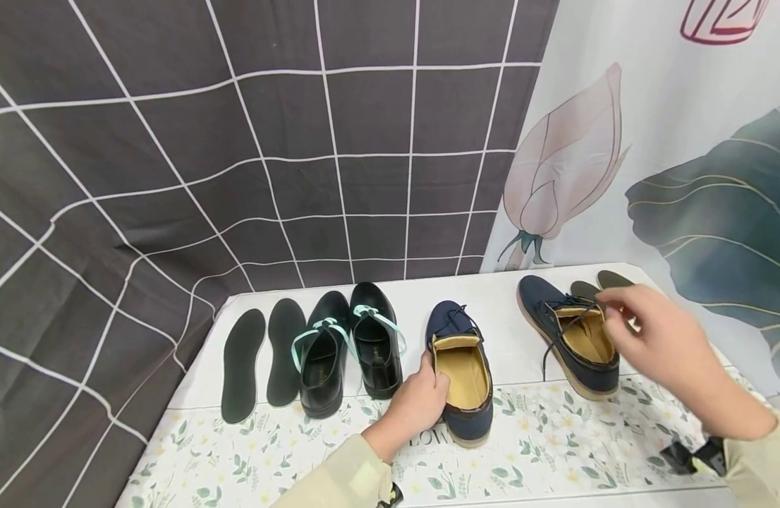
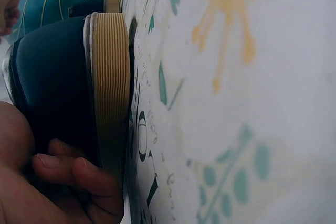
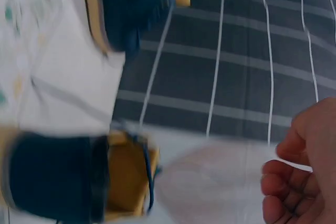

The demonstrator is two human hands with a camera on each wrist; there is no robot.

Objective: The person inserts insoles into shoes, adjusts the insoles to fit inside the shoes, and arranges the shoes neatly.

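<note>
From my remote station I record a navy shoe (image 1: 467, 374) within the left hand (image 1: 420, 397), resting on its sole with the toe away from the person. The fingers grip its left side, thumb at the collar and fingertips against the outer wall. I judge this hold is to steady the shoe and keep its mouth upward.

A second navy shoe (image 1: 580, 346) stands just left of the right hand (image 1: 659, 339). Those fingers are loosely bent, and I see nothing held; whether the tips touch the shoe's upper edge I cannot tell. One dark lace (image 1: 546, 358) hangs undone on the side away from these fingers, presumably leaving the mouth slack.

Two dark insoles (image 1: 583, 289) lie beyond the right fingers, partly hidden. Left of the left fingers stand black shoes (image 1: 380, 360) with mint laces (image 1: 364, 309), then two black insoles (image 1: 242, 367). Each pair sits side by side, likely for easy matching.

The counter (image 1: 504, 346) is white under the shoes' front ends; a floral covering (image 1: 542, 437) lies on the near side, its lettering partly hidden beneath the left hand. Behind, farthest from the fingers, I note a dark gridded curtain (image 1: 377, 183) meeting a white botanical-print curtain (image 1: 656, 233).
</note>
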